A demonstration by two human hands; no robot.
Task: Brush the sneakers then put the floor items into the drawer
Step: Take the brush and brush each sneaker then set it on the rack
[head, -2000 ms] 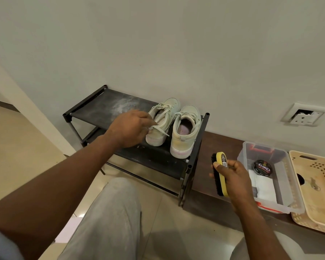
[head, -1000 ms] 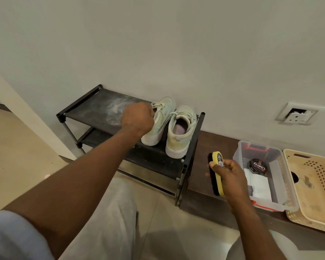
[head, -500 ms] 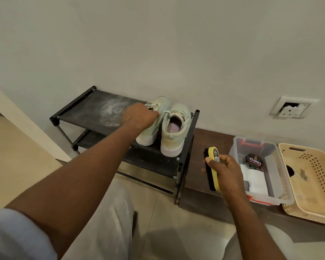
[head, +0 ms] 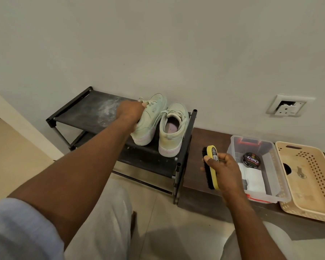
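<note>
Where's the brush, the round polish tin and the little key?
brush (head: 213, 153), head view, on the label end of its yellow back
polish tin (head: 251, 160), head view, on the middle of its black lid
key (head: 299, 172), head view, on its shaft, inside the beige basket

Left hand (head: 130, 111) blocks the tongue and laces of the left sneaker (head: 153, 119). Right hand (head: 227, 172) hides half the brush (head: 212, 156), label unreadable. Cream basket (head: 304, 196) runs off the right edge (tiny metal thing (head: 300, 173) inside, too small to call).
</note>
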